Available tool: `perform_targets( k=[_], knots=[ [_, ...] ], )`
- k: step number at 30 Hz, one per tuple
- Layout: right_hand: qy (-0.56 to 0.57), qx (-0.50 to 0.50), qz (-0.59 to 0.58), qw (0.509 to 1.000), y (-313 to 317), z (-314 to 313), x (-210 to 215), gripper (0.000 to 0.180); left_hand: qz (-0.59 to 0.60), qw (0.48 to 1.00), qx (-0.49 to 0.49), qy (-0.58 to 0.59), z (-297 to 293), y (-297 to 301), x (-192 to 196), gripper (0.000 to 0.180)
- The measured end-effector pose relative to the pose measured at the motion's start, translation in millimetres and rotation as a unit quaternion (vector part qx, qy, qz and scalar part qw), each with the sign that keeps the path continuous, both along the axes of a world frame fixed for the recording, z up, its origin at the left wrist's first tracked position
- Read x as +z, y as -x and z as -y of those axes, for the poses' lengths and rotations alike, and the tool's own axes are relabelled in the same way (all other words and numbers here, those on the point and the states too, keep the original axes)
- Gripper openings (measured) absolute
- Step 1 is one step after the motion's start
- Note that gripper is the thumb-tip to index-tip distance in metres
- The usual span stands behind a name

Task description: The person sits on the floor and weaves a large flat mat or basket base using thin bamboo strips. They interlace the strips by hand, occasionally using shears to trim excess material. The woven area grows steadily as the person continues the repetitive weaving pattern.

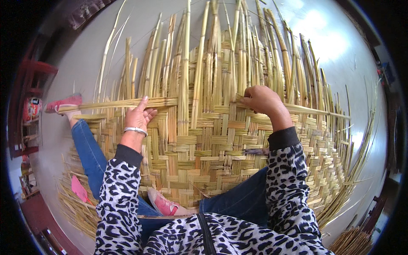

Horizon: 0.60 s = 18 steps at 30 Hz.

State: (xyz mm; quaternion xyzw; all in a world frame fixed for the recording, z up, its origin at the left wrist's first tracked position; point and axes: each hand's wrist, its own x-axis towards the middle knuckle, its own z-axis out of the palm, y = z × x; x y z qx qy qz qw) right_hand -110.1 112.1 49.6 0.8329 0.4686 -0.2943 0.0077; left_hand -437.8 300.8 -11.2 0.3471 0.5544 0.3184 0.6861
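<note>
A half-woven reed mat point(204, 170) spreads over the floor in front of me, its lower part plaited in a checked pattern. Across it runs a horizontal bundle of flat reed strips point(97, 105). My left hand point(139, 115) rests at this bundle, its thumb over the strips and its fingers loosely apart. Farther right, my right hand point(262, 103) is closed, pinching flat reed strips near an upright strand; its fingertips are partly hidden. A flat strip point(316, 110) stretches out to the right beyond that hand. Several upright strips point(199, 63) lie loose toward the far side.
My legs in jeans point(238, 193) lie on and beside the mat, with a pink shoe point(161, 202) at its near edge. A pink flat piece point(80, 189) lies at lower left. Dark red furniture point(36, 80) stands at left; a bundle of reeds point(350, 241) lies lower right.
</note>
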Motion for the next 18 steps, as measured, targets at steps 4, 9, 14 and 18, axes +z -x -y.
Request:
perform_targets(
  k=[4, 9, 14, 18],
  knots=[
    [-0.006, 0.018, 0.035, 0.999, 4.1, 1.5, -11.4, 0.032, 0.068, 0.995, -0.001, 0.076, -10.3, 14.2, -24.3, 0.025],
    [-0.007, 0.045, 0.013, 0.999, -4.5, 0.7, -22.3, 0.043, 0.225, 0.964, -0.025, 0.14, -18.3, 19.9, -38.1, 0.035],
    [-0.057, -0.006, -0.019, 0.998, -2.7, 4.9, -21.7, 0.035, 0.219, 0.96, 0.039, 0.168, -11.1, 16.1, -22.4, 0.036],
    [-0.037, -0.038, -0.019, 0.998, 0.0, 8.8, -14.5, 0.039, 0.182, 0.969, 0.075, 0.153, -11.3, 12.3, -14.4, 0.034]
  ],
)
